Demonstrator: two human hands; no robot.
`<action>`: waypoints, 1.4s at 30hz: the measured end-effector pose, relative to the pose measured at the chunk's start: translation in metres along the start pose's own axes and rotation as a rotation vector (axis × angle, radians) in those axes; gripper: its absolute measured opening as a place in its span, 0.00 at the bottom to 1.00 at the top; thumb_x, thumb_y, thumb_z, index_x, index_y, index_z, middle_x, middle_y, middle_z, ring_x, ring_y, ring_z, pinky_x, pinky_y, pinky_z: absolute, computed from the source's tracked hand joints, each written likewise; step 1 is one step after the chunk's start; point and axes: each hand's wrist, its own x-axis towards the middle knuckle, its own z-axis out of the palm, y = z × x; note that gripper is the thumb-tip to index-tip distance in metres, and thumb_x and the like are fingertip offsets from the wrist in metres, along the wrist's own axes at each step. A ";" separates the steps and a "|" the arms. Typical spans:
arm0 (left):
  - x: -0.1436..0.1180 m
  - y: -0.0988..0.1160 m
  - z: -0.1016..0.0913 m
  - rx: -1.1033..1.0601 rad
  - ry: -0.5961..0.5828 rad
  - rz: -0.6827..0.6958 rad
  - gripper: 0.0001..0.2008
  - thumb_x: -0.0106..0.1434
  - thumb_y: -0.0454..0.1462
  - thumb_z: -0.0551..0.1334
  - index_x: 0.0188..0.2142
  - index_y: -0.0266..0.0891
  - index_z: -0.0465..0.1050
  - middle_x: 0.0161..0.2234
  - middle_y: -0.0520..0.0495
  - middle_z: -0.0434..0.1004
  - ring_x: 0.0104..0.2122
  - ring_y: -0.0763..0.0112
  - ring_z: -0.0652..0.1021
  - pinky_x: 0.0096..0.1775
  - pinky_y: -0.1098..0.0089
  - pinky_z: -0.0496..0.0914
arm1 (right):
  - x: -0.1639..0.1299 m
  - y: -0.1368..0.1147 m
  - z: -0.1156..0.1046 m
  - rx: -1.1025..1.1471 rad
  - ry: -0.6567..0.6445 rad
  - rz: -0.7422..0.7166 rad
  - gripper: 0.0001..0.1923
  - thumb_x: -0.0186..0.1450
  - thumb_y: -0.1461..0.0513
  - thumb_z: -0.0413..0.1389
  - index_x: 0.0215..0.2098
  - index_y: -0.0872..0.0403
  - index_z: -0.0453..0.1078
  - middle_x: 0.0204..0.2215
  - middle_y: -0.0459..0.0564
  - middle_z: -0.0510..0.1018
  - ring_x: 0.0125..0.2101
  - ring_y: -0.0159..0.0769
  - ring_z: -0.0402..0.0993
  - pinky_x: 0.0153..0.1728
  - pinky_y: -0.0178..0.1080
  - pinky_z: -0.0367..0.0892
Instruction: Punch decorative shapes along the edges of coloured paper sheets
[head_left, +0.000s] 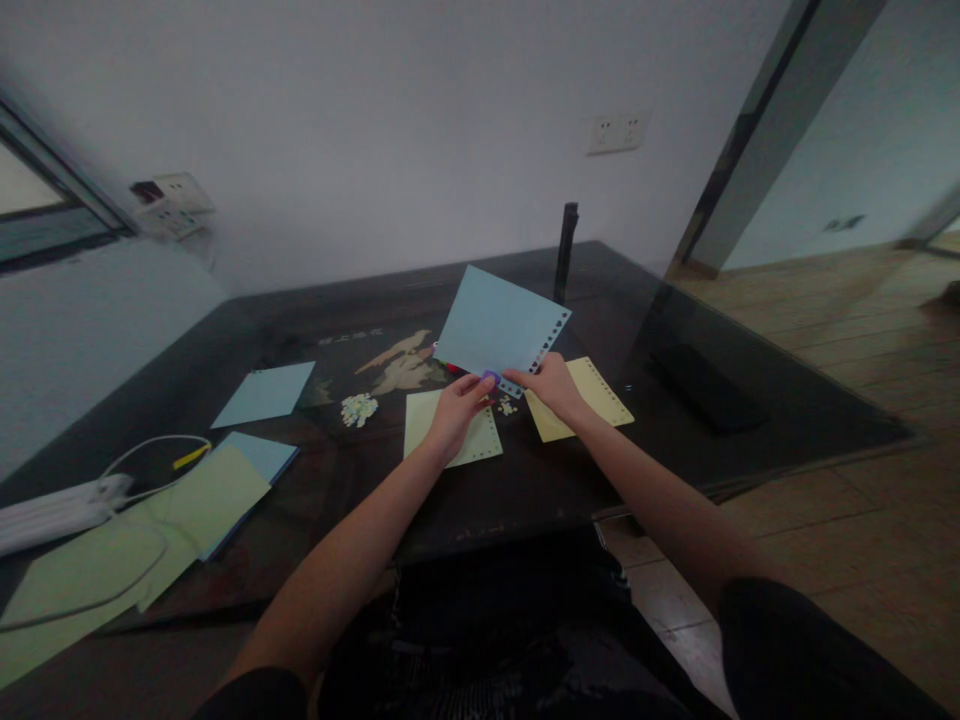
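1. Head view: I am watching both hands holding up a light blue sheet (496,322) above the dark worktop (525,490), its punched edge, a row of holes, running along its right side from 1 o'clock down to 7 o'clock.
2. My left hand (457,408) is sitting at the sheet's lower corner, fingers closed around a small purple tool (491,378), apparently a hole punch, touching the sheet's bottom edge.
3. My right hand (553,385) is pinching the lower end of the punched edge, fingers closed on the paper, just at 3 o'clock of the purple tool.
4. The sheet is rising from the fingers toward 11 o'clock, tilted, its long axis leaning away from me; both hands are about equally near, the left one carrying the tool.
5. Below the hands, a pale green punched sheet (424,425) and a yellow punched sheet (600,395) are lying flat; paper confetti (358,408) is lying at 9 o'clock of them.
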 end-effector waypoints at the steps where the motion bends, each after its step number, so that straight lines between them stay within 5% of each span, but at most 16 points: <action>1: 0.000 0.000 0.000 0.002 0.004 0.002 0.16 0.47 0.44 0.71 0.32 0.36 0.77 0.34 0.46 0.77 0.34 0.70 0.74 0.39 0.68 0.66 | 0.000 0.000 0.000 0.001 -0.006 0.002 0.13 0.51 0.58 0.63 0.31 0.59 0.74 0.30 0.56 0.80 0.32 0.44 0.76 0.35 0.43 0.70; 42: -0.001 -0.002 0.002 0.055 0.075 0.118 0.14 0.49 0.44 0.70 0.30 0.36 0.77 0.31 0.47 0.76 0.32 0.72 0.74 0.37 0.71 0.66 | -0.002 0.002 0.004 0.142 -0.034 -0.028 0.15 0.50 0.54 0.65 0.29 0.57 0.73 0.29 0.54 0.80 0.31 0.42 0.75 0.35 0.45 0.71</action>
